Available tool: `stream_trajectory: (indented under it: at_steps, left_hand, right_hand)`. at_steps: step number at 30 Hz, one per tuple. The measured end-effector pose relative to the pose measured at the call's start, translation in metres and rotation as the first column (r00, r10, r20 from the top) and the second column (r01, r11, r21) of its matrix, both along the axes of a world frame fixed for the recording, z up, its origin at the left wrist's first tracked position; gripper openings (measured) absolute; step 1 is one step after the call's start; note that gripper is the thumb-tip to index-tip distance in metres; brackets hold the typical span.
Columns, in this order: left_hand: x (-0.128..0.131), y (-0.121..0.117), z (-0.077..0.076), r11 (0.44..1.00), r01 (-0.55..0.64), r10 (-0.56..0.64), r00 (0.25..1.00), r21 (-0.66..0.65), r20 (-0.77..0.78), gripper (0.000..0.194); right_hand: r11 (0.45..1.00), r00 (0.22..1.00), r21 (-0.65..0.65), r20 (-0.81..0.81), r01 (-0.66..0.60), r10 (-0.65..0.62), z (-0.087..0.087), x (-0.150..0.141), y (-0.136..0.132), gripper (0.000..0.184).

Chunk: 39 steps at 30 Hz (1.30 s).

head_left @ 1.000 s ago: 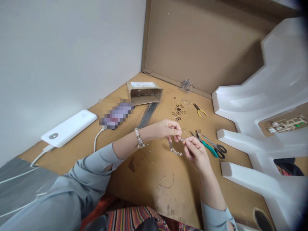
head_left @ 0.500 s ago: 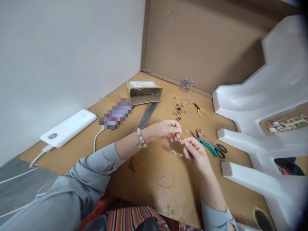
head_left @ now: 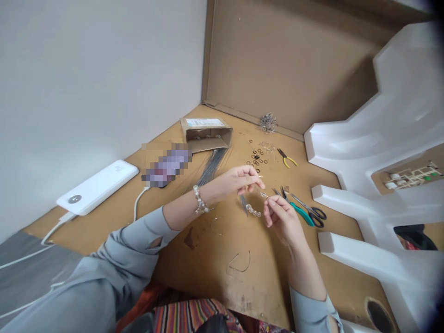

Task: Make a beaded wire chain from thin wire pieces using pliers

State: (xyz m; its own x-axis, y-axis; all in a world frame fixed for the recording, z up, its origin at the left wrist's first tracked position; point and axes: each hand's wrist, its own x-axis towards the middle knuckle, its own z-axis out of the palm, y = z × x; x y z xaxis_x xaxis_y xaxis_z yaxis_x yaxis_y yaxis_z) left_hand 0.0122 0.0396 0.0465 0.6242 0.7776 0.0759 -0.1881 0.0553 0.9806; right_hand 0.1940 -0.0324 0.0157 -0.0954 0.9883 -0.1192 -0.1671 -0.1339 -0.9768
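My left hand (head_left: 243, 179) is closed in a pinch on a thin wire (head_left: 261, 176), whose end pokes out past the fingertips. Just below and to the right, my right hand (head_left: 282, 216) pinches a fine piece with a small clear bead (head_left: 263, 194) at its tip. The two hands are close together over the table. A short curved row of clear beads (head_left: 253, 211) shows below them; whether it hangs or lies on the table I cannot tell. Behind the left hand lies a bundle of grey wires (head_left: 210, 167).
Green-handled pliers (head_left: 301, 213) and scissors (head_left: 316, 216) lie right of my hands. Farther back are yellow-handled pliers (head_left: 286, 158), dark rings (head_left: 256, 157) and a wire tangle (head_left: 268, 122). An open cardboard box (head_left: 208, 147), a phone (head_left: 168, 166) and a white power bank (head_left: 99, 187) stand left.
My left hand has risen slightly, and a wire end now shows beyond its fingertips. The bead between the hands has moved a little right and up with the right hand's fingers.
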Motion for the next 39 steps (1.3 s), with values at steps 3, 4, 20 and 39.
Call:
stream_trajectory:
  at_steps: [3,4,20,39]
  left_hand:
    - [-0.0020,0.0002,0.0016,0.999,0.025,-0.026,0.999,-0.024,-0.032,0.012]
    - [-0.0026,0.0002,0.0020,0.999,0.036,-0.037,0.997,-0.011,-0.068,0.012]
    - [-0.0066,-0.0069,0.0039,0.837,0.220,0.080,0.857,0.502,-0.509,0.016]
    - [-0.0060,-0.0074,0.0034,0.780,0.295,0.065,0.839,0.552,-0.540,0.017]
  right_hand:
    - [1.000,0.999,-0.014,-0.038,-0.001,0.000,0.0005,0.0009,0.0007,0.017]
    - [1.000,1.000,-0.015,-0.031,-0.004,0.003,0.0008,0.0010,0.0005,0.017]
    - [0.999,0.969,0.008,0.245,-0.033,0.030,0.0029,-0.0005,-0.0026,0.020]
    - [0.999,0.958,0.046,0.288,0.001,-0.014,0.0001,-0.0047,-0.0018,0.022]
